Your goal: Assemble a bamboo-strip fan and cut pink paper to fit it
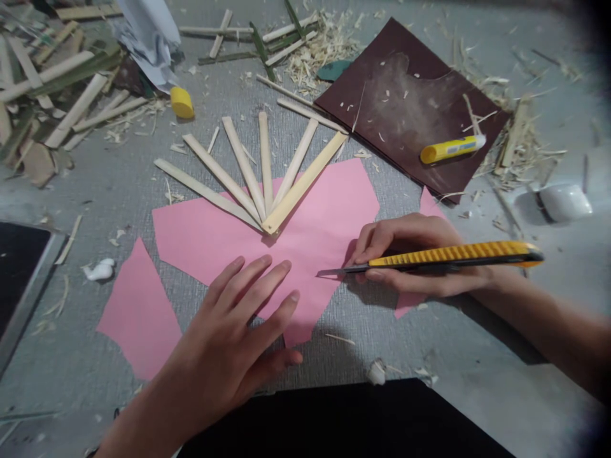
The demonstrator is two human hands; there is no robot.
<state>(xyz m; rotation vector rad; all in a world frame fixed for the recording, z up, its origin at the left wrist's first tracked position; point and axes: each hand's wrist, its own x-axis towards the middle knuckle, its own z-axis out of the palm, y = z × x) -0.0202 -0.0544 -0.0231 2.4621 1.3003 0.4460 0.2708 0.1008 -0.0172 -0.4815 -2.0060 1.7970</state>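
A pink paper sheet (329, 210) lies on the grey surface, with several bamboo slats (248, 168) fanned out on top of it and joined at their lower ends. My left hand (238, 331) lies flat on the paper's lower part, fingers stretched out. My right hand (410, 261) is closed around a yellow utility knife (453, 256), held sideways with its blade tip at the paper's right edge. A cut-off pink piece (138, 312) lies at the left, and another pink scrap (432, 207) shows behind my right hand.
A brown board (405, 108) with a yellow glue stick (451, 148) sits at the back right. A yellow cap (182, 102), bamboo strips (62, 83) and shavings (319, 51) lie at the back. A white object (566, 201) is at right, a dark tray (19, 267) at left.
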